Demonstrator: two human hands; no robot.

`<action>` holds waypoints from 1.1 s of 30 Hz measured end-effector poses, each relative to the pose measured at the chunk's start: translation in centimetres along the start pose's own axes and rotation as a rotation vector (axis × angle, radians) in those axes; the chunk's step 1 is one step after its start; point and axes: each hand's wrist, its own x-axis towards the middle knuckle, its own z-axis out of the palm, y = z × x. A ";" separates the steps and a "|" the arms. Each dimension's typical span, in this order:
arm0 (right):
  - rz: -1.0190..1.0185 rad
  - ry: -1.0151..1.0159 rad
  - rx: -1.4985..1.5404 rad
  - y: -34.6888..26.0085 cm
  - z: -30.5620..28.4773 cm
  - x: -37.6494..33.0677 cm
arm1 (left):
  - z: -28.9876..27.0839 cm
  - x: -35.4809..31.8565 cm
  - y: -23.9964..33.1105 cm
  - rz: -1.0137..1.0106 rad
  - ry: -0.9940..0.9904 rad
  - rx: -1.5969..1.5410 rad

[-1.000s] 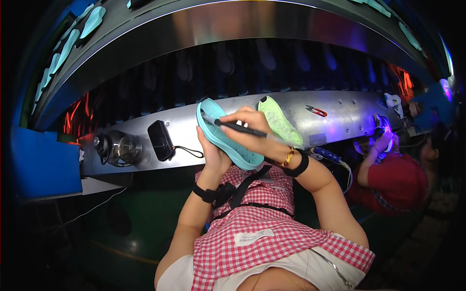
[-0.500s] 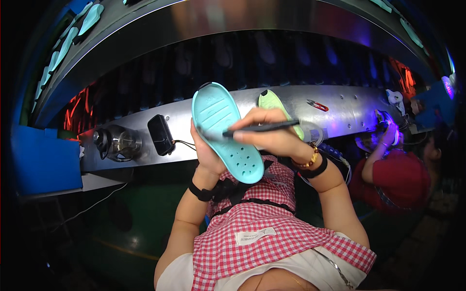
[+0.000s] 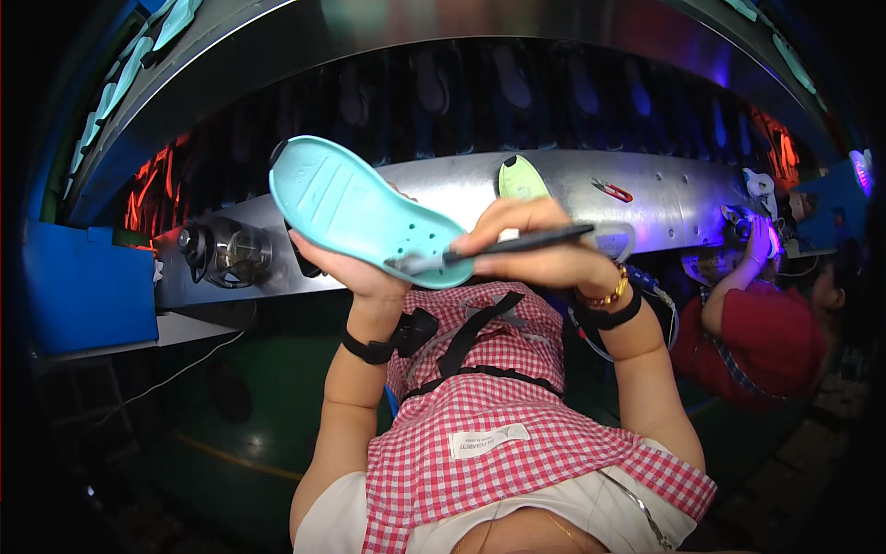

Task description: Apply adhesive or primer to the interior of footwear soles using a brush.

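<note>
Tilted in the air above the metal bench is a turquoise shoe sole [image 3: 341, 197] with raised ridges, small round holes and a black patch at one end. My left hand [image 3: 355, 275] grips it from below, fingers closed around its edge. In my right hand [image 3: 544, 245] is a slim black-handled brush [image 3: 531, 242]. Its pale, slightly blurred tip lies against the sole's holed end. Beyond my right hand, a light green sole [image 3: 521, 179] rests on the bench, partly hidden by that hand.
A clear jug with a dark lid [image 3: 231, 256] stands on the bench [image 3: 669, 203] at left. Red-handled thread snips [image 3: 612, 190] lie to the right. A co-worker in a red top [image 3: 761, 337] sits at far right. Soles [image 3: 109, 97] line the upper left conveyor.
The turquoise sole has swung left and turned closer to level, with my left hand now more beneath it. The brush tip has shifted from the sole's middle to its holed end.
</note>
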 end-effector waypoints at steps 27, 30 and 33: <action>-0.011 -0.182 0.062 -2.2 0.2 -0.8 | 0.2 -0.9 3.5 -0.698 -0.477 0.032; -0.153 -0.472 0.098 -2.7 -1.8 -0.4 | 1.0 -0.7 4.5 -0.800 -0.449 0.201; -0.219 -0.257 -0.051 -3.0 -2.2 -0.2 | 0.8 0.1 5.2 -0.956 -0.514 0.336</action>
